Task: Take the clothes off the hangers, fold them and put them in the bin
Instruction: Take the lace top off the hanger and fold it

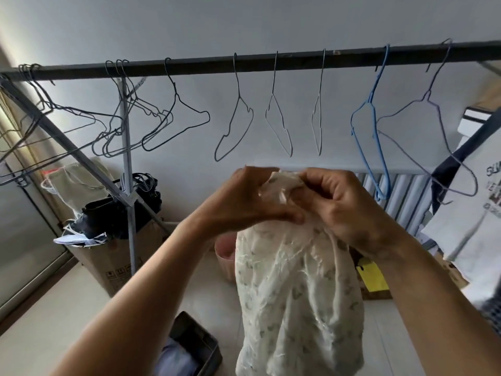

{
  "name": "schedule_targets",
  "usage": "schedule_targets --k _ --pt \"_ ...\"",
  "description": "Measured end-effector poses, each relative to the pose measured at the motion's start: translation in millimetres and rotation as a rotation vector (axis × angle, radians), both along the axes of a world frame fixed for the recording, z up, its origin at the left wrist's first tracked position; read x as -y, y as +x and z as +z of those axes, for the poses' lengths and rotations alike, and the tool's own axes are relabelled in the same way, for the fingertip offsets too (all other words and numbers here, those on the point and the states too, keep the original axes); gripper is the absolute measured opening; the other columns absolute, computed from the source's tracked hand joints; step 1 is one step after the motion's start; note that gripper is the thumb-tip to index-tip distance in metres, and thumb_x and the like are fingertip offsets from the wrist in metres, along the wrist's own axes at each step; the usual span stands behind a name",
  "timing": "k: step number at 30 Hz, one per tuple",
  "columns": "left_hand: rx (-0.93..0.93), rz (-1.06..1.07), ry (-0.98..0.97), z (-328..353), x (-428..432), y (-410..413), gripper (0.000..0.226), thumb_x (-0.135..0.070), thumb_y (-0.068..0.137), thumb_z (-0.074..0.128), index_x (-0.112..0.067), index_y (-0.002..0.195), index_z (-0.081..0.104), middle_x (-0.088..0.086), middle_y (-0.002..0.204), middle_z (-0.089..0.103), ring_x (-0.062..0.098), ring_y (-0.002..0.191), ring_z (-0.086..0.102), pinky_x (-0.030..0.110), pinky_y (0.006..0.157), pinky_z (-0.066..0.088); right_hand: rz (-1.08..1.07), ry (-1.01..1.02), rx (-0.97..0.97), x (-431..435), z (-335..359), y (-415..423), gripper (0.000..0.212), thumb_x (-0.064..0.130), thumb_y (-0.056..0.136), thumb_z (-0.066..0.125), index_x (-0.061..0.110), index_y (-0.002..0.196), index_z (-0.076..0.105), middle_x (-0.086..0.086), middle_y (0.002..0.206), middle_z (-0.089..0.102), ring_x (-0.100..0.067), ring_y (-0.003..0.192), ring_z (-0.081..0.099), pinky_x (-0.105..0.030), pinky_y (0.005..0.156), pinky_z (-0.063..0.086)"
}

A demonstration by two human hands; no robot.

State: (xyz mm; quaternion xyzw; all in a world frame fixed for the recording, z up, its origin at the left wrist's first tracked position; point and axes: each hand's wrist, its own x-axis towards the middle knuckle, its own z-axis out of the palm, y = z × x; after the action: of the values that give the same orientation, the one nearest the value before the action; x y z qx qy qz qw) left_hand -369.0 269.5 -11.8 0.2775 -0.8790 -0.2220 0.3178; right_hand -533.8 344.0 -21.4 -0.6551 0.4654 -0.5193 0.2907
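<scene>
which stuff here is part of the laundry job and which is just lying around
Job:
- cream garment, gripped by left hand and right hand
- hangers on the rail
- white shirt, at right
- bin, some cloth already in it

Lying about:
- cardboard box
- pink basket
- yellow card

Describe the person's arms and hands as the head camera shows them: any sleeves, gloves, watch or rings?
Both forearms are bare as far as the frame shows, with no sleeve in view. The left hand and right hand wear no gloves. No watch, bracelet or band shows on either wrist, and no ring is visible on the fingers that can be seen. No markings or tape show.
</scene>
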Motion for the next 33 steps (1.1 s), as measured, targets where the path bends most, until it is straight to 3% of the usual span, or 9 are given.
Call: schedule_targets --k 2,5,10,14,19,23,26,30,33 --pt "-0.07 -0.054 0.158 0.8 4.7 -3.2 0.022 -0.035 0.066 0.086 -0.02 0.067 0.07 -0.013 0.064 0.06 -0.001 0.059 0.051 0.028 0.058 0.046 -0.037 -0.037 0.073 0.6 -2.1 -5.5 0.019 0.029 0.086 0.064 0.019 0.1 0.071 -0.003 0.092 0.075 -0.019 0.09 0.071 -0.033 0.077 0.057" --pt "-0.117 -0.044 0.13 7.0 7.3 -5.6 0.027 -0.012 0.081 0.078 -0.025 0.059 0.067 -0.02 0.051 0.053 -0.011 0.052 0.043 0.01 0.051 0.037 -0.053 0.13 0.028 -2.6 -15.4 -17.4 0.036 0.037 0.083 0.071 0.022 0.114 0.062 0.0 0.099 0.073 -0.014 0.087 0.072 -0.032 0.071 0.059" --pt "-0.089 -0.011 0.06 23.3 17.2 11.2 0.028 -0.035 0.08 0.075 -0.007 0.083 0.076 0.019 0.078 0.07 0.009 0.063 0.055 0.037 0.055 0.05 -0.132 0.194 -0.007 -12.9 -48.1 -32.7 0.024 0.038 0.08 0.063 0.022 0.098 0.068 0.002 0.081 0.073 -0.015 0.077 0.07 -0.023 0.062 0.053" --pt "-0.098 -0.061 0.21 33.1 17.0 31.7 0.039 -0.051 0.078 0.073 -0.014 0.067 0.073 0.013 0.059 0.062 0.016 0.051 0.055 0.028 0.045 0.044 -0.128 0.155 0.239 -15.4 -40.4 -40.9 0.016 0.023 0.083 0.06 0.012 0.09 0.07 0.002 0.067 0.072 -0.009 0.057 0.066 -0.016 0.046 0.049" --pt "-0.204 -0.196 0.313 30.6 11.4 33.8 0.05 -0.065 0.069 0.071 -0.016 0.057 0.064 0.003 0.057 0.055 0.017 0.051 0.053 0.024 0.049 0.042 -0.166 0.101 0.161 4.4 -34.9 -36.2 0.027 0.034 0.08 0.063 0.011 0.092 0.069 -0.016 0.087 0.072 -0.034 0.081 0.068 -0.04 0.069 0.059" --pt "-0.262 -0.207 0.315 28.9 10.7 27.0 0.078 -0.072 0.064 0.072 0.004 0.069 0.061 0.013 0.066 0.051 0.025 0.062 0.049 0.039 0.057 0.039 -0.37 -0.046 -0.118 18.8 -33.6 -23.1 0.014 0.026 0.087 0.07 0.023 0.074 0.065 0.002 0.073 0.056 -0.002 0.066 0.056 -0.018 0.058 0.045" --pt "-0.282 -0.238 0.288 31.1 5.8 20.3 0.078 -0.068 0.07 0.07 0.009 0.08 0.063 0.033 0.068 0.052 0.031 0.067 0.052 0.047 0.06 0.041 -0.481 -0.085 -0.131 25.4 -32.8 -5.7 0.021 0.04 0.086 0.068 0.026 0.072 0.064 0.008 0.062 0.054 -0.005 0.056 0.048 -0.025 0.056 0.039" --pt "-0.279 -0.225 0.215 37.8 3.4 11.8 0.086 -0.069 0.072 0.069 0.016 0.085 0.061 0.044 0.077 0.052 0.041 0.063 0.053 0.059 0.055 0.043 -0.301 -0.028 -0.045 26.8 -31.4 14.5 0.014 0.021 0.088 0.068 0.018 0.074 0.067 0.002 0.064 0.066 -0.009 0.061 0.06 -0.028 0.059 0.05" --pt "-0.26 -0.197 0.143 42.2 2.9 6.4 0.093 -0.068 0.074 0.067 0.023 0.088 0.056 0.042 0.075 0.052 0.038 0.06 0.051 0.057 0.05 0.042 -0.06 0.102 0.166 20.7 -33.1 21.1 0.045 0.001 0.094 0.054 0.021 0.055 0.065 0.011 0.048 0.06 0.002 0.05 0.055 -0.014 0.05 0.043"
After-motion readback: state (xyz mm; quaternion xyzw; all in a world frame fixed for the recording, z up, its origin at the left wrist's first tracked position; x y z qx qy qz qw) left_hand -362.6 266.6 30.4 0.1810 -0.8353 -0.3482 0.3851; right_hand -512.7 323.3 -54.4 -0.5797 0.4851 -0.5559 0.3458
